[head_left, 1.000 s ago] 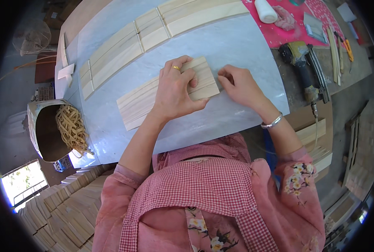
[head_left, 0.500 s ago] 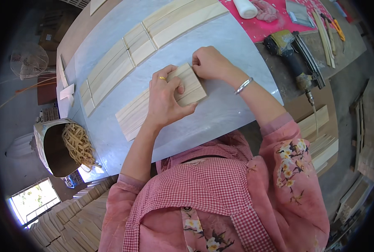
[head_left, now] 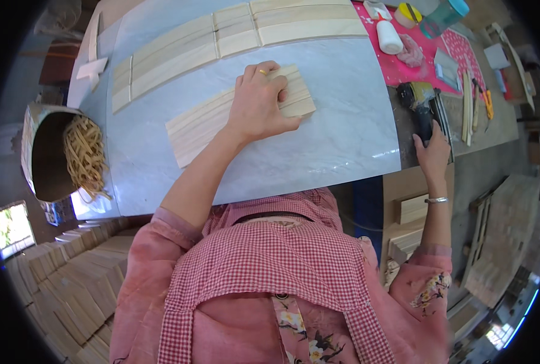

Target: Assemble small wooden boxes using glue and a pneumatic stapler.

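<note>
My left hand, with a ring on one finger, spans the pale wooden boards lying on the glossy table. Its fingers curl over the far side and the thumb presses at the near edge. At the right, my right hand, with a bangle at the wrist, is on the dark handle of a pneumatic nail gun. Thumb and fingers lie on either side of that handle. Beyond the boards stands a row of longer wooden panels crossed by thin strips.
A pink mat at the far right bears a white bottle, a crumpled cloth and a teal jar. Wooden sticks and an orange-handled tool lie nearby. A container with wood strips stands left.
My right hand has left the end of the boards and moved right onto the nail gun. My left hand still holds the boards. The whole view has shifted.
</note>
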Motion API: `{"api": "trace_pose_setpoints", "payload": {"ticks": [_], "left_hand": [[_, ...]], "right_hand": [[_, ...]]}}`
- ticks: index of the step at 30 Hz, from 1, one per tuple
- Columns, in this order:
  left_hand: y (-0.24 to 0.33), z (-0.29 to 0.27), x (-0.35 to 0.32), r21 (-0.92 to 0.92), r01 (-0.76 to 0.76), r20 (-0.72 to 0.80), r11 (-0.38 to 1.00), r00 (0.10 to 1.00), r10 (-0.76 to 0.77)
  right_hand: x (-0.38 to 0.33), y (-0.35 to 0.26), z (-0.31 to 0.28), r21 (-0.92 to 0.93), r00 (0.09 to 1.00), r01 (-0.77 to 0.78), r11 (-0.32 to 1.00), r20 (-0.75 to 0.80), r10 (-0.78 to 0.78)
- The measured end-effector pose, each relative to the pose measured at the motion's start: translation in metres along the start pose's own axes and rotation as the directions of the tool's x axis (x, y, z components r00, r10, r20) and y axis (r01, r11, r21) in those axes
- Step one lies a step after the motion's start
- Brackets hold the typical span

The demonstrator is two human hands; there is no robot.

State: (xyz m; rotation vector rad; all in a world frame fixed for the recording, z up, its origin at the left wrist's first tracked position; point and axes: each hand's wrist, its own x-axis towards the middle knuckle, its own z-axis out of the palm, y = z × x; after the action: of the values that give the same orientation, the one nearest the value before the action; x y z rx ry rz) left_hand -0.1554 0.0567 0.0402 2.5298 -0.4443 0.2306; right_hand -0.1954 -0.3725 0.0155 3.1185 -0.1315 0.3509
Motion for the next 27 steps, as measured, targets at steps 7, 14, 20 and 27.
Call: {"api": "trace_pose_setpoints", "payload": {"ticks": [7,14,20,27], "left_hand": [[0.001,0.001,0.000,0.010,0.002,-0.047,1.000,0.999,-0.002],[-0.003,0.003,-0.005,0.023,0.019,-0.079,1.000,0.997,-0.017],[-0.001,0.000,-0.004,0.012,0.023,-0.054,1.000,0.998,-0.022],[0.001,-0.001,-0.003,-0.008,0.025,-0.036,1.000,0.999,-0.025]], "right_hand": [[0.064,-0.007,-0.004,0.004,0.980,-0.078,0.997,0.184,0.076],[0.077,-0.062,-0.093,0.241,0.883,-0.305,0.921,0.433,0.179],[0.019,-0.160,-0.159,0.543,0.875,-0.270,0.795,0.484,-0.034],[0.000,-0.201,-0.166,0.599,0.865,-0.270,0.754,0.494,-0.083]]}}
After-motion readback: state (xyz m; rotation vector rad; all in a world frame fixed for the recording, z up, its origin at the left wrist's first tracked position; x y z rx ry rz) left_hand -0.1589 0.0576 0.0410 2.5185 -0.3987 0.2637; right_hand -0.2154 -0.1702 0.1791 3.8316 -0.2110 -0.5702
